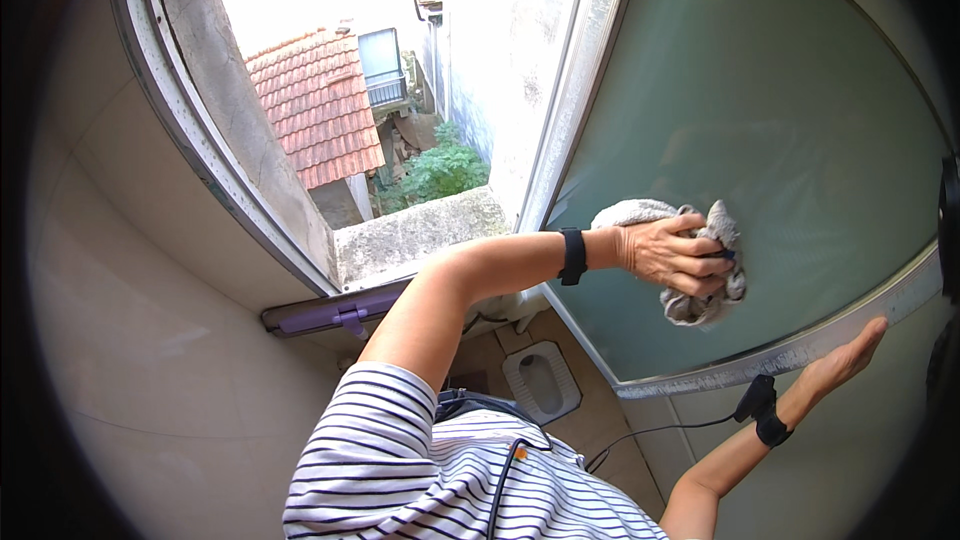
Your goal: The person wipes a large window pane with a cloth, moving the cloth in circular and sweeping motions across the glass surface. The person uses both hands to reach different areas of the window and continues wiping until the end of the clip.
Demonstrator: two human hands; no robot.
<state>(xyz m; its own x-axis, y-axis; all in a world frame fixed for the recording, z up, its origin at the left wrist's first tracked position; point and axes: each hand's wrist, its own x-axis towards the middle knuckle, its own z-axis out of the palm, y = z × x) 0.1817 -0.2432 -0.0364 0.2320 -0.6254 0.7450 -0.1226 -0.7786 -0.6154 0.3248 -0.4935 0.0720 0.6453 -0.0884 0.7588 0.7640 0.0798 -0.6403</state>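
Note:
My left hand grips a crumpled grey-white cloth and presses it against a frosted green glass pane. The arm reaches across my body to the lower part of the pane. Lower down on the right, my right hand lies by the bottom rail of the pane's metal frame. Its fingers look stretched out and it holds nothing; whether it touches the rail or the wall below is hard to tell. Each wrist wears a black strap.
An open window with a worn concrete sill faces tiled roofs and a green shrub outside. Below it leans a purple flat mop head. A white squat toilet is set in the tiled floor. One black cable runs to my right wrist.

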